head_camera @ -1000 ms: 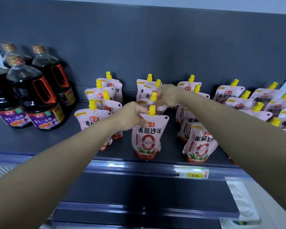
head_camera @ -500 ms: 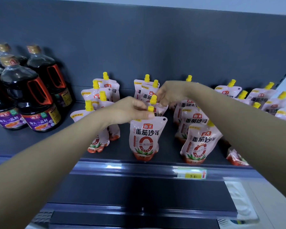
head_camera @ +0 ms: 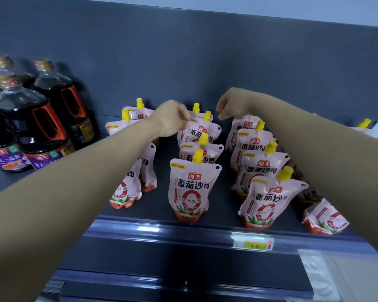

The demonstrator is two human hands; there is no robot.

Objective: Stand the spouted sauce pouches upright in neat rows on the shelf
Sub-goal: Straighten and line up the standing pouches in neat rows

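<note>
White-and-red spouted sauce pouches with yellow caps stand in rows on the dark shelf point(head_camera: 223, 205). The middle row's front pouch point(head_camera: 192, 192) stands upright and free. My left hand point(head_camera: 172, 118) is closed at the top left corner of a rear pouch point(head_camera: 202, 130) in that row. My right hand point(head_camera: 234, 105) is curled over the top of the rear pouch point(head_camera: 247, 124) in the right row, whose cap is hidden. That row's front pouch point(head_camera: 268, 201) leans slightly. My left forearm partly covers the left row point(head_camera: 127, 192).
Large dark soy sauce bottles point(head_camera: 31, 127) with orange handles stand at the shelf's left. A leaning pouch point(head_camera: 323, 216) sits near the front edge at far right, more behind my right arm. A yellow price tag point(head_camera: 252, 244) is on the shelf rail. A lower shelf is below.
My left hand let go of the front middle pouch's cap and moved back to a rear pouch. My right hand left the middle row and shifted right to the rear of the right row.
</note>
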